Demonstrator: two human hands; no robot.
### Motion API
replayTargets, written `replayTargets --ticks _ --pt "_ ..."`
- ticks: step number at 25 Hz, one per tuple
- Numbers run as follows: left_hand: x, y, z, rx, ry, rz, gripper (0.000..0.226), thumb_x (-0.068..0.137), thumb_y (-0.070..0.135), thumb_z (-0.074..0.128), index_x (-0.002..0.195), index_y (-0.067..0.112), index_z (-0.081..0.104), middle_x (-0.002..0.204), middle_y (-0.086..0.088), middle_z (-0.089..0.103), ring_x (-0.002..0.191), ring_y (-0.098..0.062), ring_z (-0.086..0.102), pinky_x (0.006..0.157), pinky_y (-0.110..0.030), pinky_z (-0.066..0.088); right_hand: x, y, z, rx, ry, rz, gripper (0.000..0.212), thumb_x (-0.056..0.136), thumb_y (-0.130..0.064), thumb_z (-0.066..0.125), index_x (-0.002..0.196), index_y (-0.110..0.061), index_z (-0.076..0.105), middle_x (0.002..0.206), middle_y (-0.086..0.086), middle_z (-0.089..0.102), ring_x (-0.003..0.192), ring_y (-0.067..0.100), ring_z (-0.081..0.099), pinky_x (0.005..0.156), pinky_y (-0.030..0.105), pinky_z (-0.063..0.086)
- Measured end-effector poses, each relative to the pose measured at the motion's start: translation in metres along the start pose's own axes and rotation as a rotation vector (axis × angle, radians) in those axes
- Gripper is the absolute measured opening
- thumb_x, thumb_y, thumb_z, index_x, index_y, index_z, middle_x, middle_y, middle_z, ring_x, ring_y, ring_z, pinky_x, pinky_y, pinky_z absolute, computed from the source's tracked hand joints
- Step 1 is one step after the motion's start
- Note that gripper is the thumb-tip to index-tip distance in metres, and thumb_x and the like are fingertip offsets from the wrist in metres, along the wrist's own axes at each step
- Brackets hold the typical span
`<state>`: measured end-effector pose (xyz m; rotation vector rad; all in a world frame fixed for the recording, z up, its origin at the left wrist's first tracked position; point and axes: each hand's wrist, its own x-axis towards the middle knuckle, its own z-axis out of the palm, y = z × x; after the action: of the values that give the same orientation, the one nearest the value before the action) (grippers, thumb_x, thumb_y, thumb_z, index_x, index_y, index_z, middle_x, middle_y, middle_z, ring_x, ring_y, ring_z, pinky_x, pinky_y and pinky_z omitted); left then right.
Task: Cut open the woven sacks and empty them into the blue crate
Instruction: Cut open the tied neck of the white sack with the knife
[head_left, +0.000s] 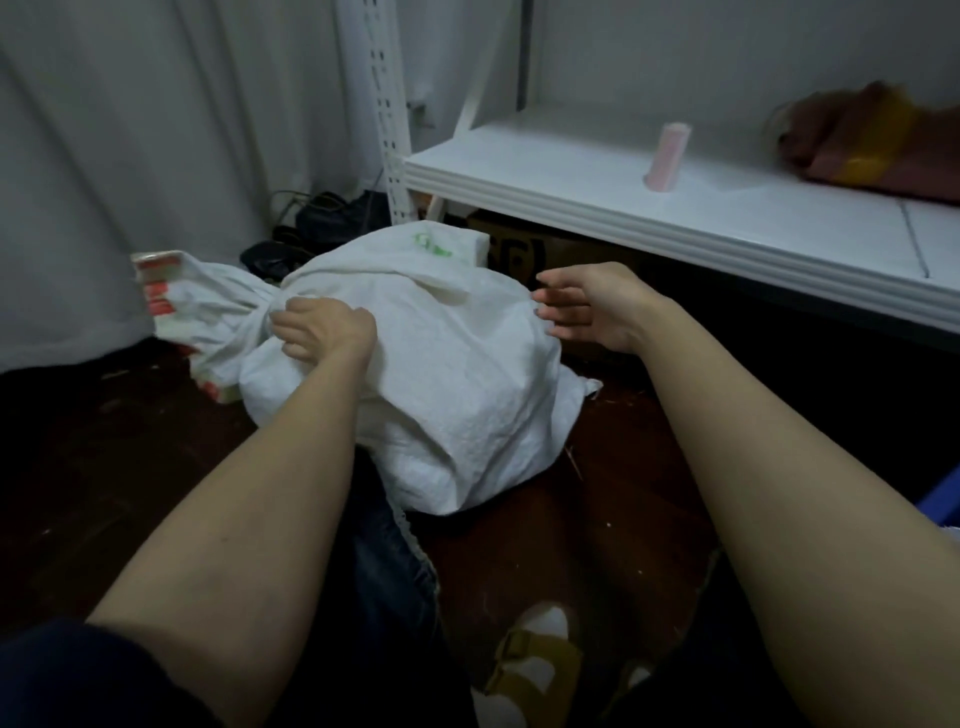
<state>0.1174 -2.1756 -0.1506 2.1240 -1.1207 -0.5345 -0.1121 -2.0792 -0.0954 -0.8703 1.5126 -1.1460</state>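
A full white woven sack (457, 374) lies on the dark floor (597, 519) in front of the person, its bunched neck (223, 312) pointing left. The left hand (324, 330) grips the cloth just beside that neck, fingers curled into the fabric. The right hand (587, 306) is held wide, fingers loosely spread at the sack's upper right side; whether it touches cannot be told. A corner of the blue crate (943, 501) shows at the right edge, below a white shelf (675, 208).

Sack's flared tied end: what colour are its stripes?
Red, on the white sack; the head view shows it.
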Motion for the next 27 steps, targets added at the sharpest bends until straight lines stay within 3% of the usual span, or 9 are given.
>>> replayTargets --ticks 4,9,13,18,20,22,23,25,27 --pt "0.016 -0.007 -0.003 -0.264 -0.222 -0.121 0.058 0.093 0.014 0.047 0.141 -0.005 0.02 0.144 -0.018 0.032 0.129 -0.032 0.038 0.103 -0.036 0.036 0.003 0.001 0.029 -0.104 -0.052 -0.021 0.016 0.092 -0.017 0.058 0.105 -0.01 0.064 0.089 0.004 0.068 0.075 0.017 0.065 0.07 0.031 0.058" --pt "-0.005 0.007 -0.004 -0.276 -0.266 0.274 0.04 0.088 0.002 0.041 0.127 -0.002 0.045 0.13 -0.022 0.05 0.118 -0.038 0.047 0.098 -0.041 0.041 -0.01 -0.014 0.044 -0.079 -0.097 -0.065 0.014 0.089 -0.017 0.062 0.101 -0.011 0.065 0.088 0.005 0.068 0.072 0.017 0.066 0.068 0.032 0.057" --pt "-0.05 0.034 -0.004 -0.333 -0.395 0.589 0.046 0.081 -0.001 0.042 0.125 0.002 0.055 0.123 -0.017 0.059 0.115 -0.031 0.053 0.095 -0.033 0.04 -0.019 -0.026 0.045 -0.024 -0.052 -0.23 0.012 0.089 -0.013 0.06 0.1 -0.013 0.065 0.094 0.005 0.065 0.079 0.015 0.063 0.07 0.031 0.057" --pt "-0.116 0.062 0.006 -0.282 -0.749 0.874 0.036 0.083 -0.006 0.043 0.116 -0.008 0.056 0.119 -0.026 0.059 0.117 -0.032 0.053 0.082 -0.025 0.039 -0.01 -0.018 0.02 -0.806 0.307 -0.622 0.035 0.082 -0.028 0.065 0.113 -0.014 0.061 0.112 0.01 0.057 0.112 0.023 0.051 0.095 0.029 0.037" --pt "-0.132 0.061 0.013 -0.186 -0.842 0.999 0.033 0.086 0.003 0.046 0.116 -0.004 0.057 0.117 -0.025 0.059 0.115 -0.021 0.052 0.092 -0.023 0.039 -0.009 -0.022 0.007 -0.955 0.287 -0.689 0.041 0.073 -0.046 0.062 0.103 -0.018 0.06 0.103 0.007 0.055 0.106 0.022 0.049 0.087 0.031 0.035" --pt "-0.146 0.06 0.021 -0.049 -0.982 1.094 0.01 0.09 0.009 0.048 0.094 0.009 0.058 0.094 -0.015 0.057 0.096 -0.013 0.05 0.08 -0.011 0.033 -0.006 -0.025 -0.004 -1.042 0.214 -0.668 0.052 0.06 -0.059 0.051 0.094 -0.022 0.061 0.095 0.002 0.06 0.101 0.023 0.056 0.078 0.03 0.038" --pt "-0.152 0.062 0.025 0.037 -1.005 1.085 0.013 0.091 0.012 0.046 0.083 0.02 0.053 0.088 -0.005 0.052 0.092 -0.014 0.047 0.075 -0.013 0.03 -0.003 -0.023 -0.009 -1.044 0.153 -0.664 0.059 0.059 -0.058 0.052 0.106 -0.024 0.061 0.108 0.001 0.062 0.112 0.025 0.055 0.085 0.033 0.041" --pt "-0.161 0.065 0.027 0.238 -0.977 1.022 0.025 0.096 0.011 0.041 0.087 0.028 0.057 0.098 -0.002 0.055 0.106 -0.021 0.05 0.079 -0.022 0.032 -0.003 -0.021 -0.015 -1.001 0.003 -0.64 0.066 0.062 -0.048 0.059 0.126 -0.033 0.052 0.131 -0.009 0.052 0.133 0.027 0.04 0.103 0.049 0.035" --pt "-0.16 0.063 0.03 0.254 -0.957 1.074 0.033 0.096 0.006 0.04 0.123 0.012 0.056 0.133 -0.007 0.052 0.127 -0.02 0.043 0.092 -0.023 0.033 -0.005 -0.021 -0.011 -1.065 -0.09 -0.553 0.054 0.069 -0.04 0.065 0.122 -0.036 0.054 0.12 -0.014 0.051 0.135 0.023 0.037 0.106 0.055 0.03"
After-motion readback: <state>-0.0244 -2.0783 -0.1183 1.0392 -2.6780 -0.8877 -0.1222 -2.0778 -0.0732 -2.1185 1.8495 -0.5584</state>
